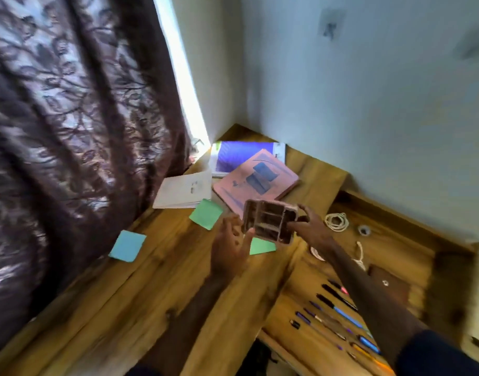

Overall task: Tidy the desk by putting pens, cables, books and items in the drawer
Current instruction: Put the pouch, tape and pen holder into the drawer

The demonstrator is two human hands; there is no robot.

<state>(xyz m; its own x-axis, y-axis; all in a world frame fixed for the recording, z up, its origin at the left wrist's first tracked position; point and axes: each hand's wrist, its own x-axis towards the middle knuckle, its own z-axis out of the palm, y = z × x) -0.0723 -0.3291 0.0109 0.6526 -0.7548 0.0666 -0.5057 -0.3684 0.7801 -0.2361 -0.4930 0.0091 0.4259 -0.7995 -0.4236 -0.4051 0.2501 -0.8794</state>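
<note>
At five o'clock, a row of dark and blue pens lies in the open wooden drawer, with coiled white cables at its far end. At centre, the right hand grips a brown compartmented plastic organiser tray by its right edge; the left hand is spread loose beside it, barely touching. Carry the tray level towards three o'clock and lower it into bare drawer floor between pens and cables, clear of the desk edge. Beyond, at twelve o'clock, a pink-covered book and two white notebooks wait on the desk.
</note>
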